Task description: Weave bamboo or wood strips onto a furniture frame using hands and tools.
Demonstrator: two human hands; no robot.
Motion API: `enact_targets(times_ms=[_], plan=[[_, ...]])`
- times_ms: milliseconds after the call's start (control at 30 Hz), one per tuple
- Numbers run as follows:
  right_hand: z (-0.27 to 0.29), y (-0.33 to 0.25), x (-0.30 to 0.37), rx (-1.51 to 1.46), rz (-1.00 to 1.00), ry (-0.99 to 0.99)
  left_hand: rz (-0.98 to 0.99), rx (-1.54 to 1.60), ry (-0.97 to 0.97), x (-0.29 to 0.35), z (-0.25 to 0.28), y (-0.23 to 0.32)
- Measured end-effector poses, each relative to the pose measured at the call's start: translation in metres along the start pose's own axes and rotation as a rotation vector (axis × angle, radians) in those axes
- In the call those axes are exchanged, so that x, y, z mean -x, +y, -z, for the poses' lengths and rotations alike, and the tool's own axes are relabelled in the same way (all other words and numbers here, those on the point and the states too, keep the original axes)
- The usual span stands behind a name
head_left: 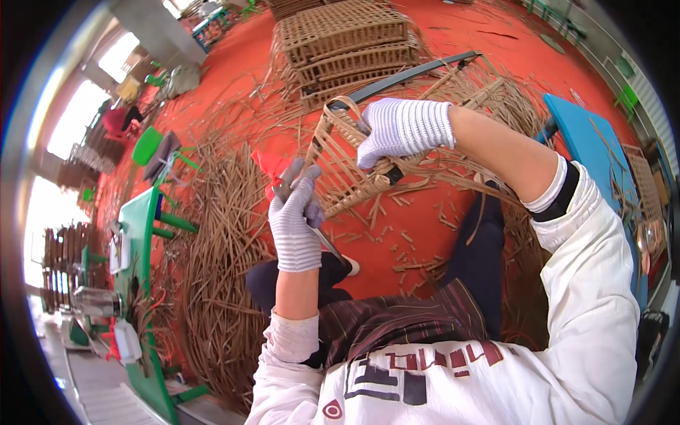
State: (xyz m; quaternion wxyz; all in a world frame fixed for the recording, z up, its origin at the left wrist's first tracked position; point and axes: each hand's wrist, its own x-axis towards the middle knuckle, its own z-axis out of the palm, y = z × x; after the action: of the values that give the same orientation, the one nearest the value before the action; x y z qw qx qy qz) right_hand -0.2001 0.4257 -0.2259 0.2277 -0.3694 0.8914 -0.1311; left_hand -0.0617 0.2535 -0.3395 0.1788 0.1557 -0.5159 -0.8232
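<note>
A partly woven basket frame (336,166) of flat brown strips stands tilted in front of me, with dark bands along its edges. My right hand (400,127), in a striped white glove, is closed over its near right rim. My left hand (296,219), gloved the same way, is closed at the basket's left edge around a metal tool. A red piece of cloth or plastic (269,166) sticks out at the tool's upper end, and a thin metal shaft (331,244) shows below the hand. The tool's exact kind is hidden by the fingers.
Finished woven trays (347,35) are stacked at the far middle. Loose strips (219,262) pile up on the red floor at left. A green table (134,234) stands at left, a green stool (147,146) beyond it, and a blue table (588,142) at right.
</note>
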Motion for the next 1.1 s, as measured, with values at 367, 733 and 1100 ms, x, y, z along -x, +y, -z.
enact_targets(times_ms=[367, 733, 1100], plan=[[-0.079, -0.065, -0.044, 0.103, 0.12, -0.161, 0.042, 0.121, 0.216, -0.023, 0.052, -0.004], [-0.069, -0.066, -0.059, 0.092, 0.046, -0.181, 0.0, -0.213, 0.202, -0.037, 0.096, -0.062], [-0.037, -0.019, -0.025, 0.056, 0.051, -0.219, 0.06, -0.111, 0.067, -0.02, 0.035, -0.09]])
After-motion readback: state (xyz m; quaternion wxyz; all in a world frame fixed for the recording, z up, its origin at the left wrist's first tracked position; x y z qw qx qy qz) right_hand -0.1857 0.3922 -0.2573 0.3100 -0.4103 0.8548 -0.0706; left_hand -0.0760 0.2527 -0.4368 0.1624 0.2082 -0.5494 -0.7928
